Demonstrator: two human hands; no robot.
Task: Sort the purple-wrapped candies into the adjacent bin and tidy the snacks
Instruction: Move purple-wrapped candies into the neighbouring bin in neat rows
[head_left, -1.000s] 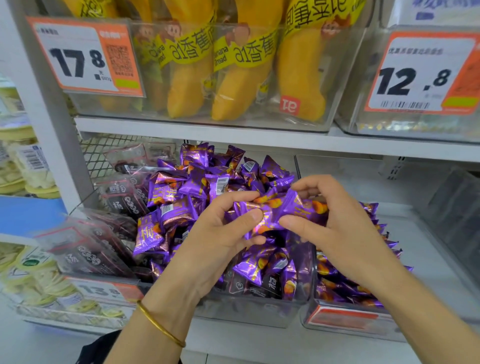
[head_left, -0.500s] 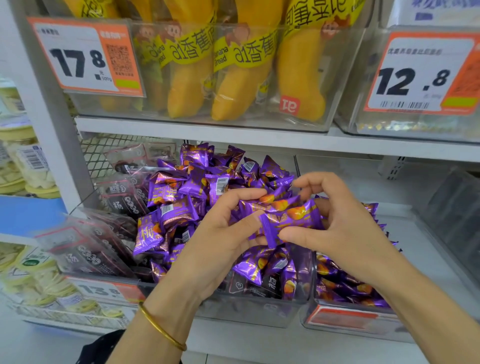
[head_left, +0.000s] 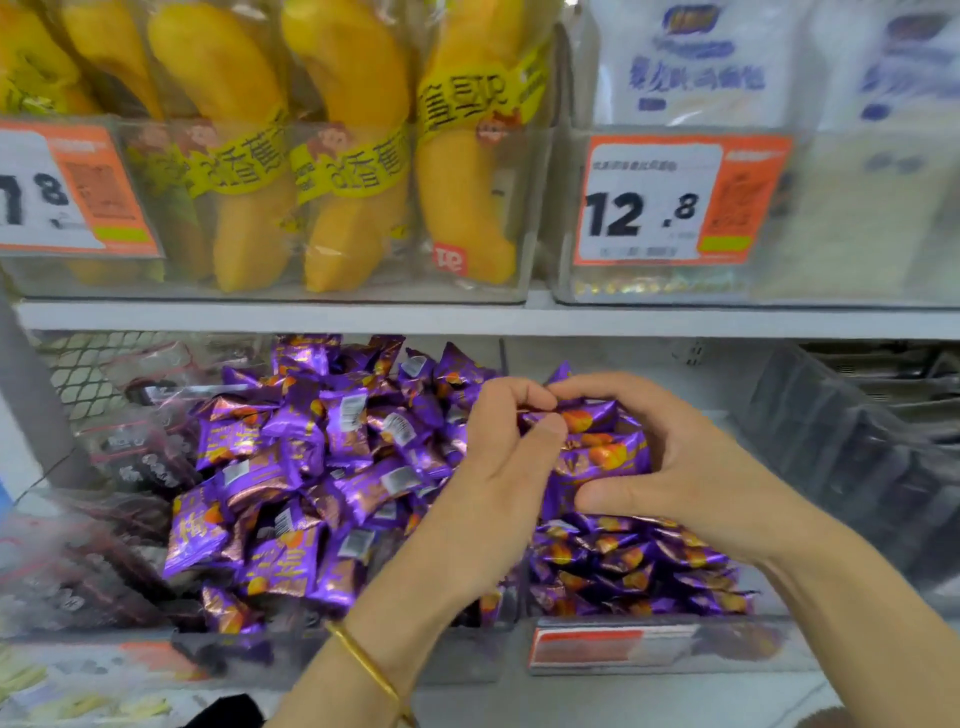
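Observation:
A heap of purple-wrapped candies (head_left: 311, 467) fills the clear middle bin (head_left: 332, 656) on the lower shelf. The adjacent bin (head_left: 665, 644) on its right holds a lower layer of the same purple candies (head_left: 639, 566). Above the seam between the two bins, my right hand (head_left: 691, 467) cups a small stack of purple candies (head_left: 597, 447). My left hand (head_left: 498, 467), with a gold bangle on its wrist, pinches the left end of that stack with thumb and fingers.
Dark clear-wrapped snack packs (head_left: 130, 467) lie in the bin to the left. The upper shelf (head_left: 519, 317) carries a bin of yellow banana breads (head_left: 337, 182), price tags 12.8 (head_left: 649, 208) and white bags (head_left: 691, 67). A dark empty bin (head_left: 857, 457) stands at right.
The camera has moved closer and to the right. Both hands with the gathered candies have shifted right, over toward the adjacent bin, and my right hand now cups more of the stack.

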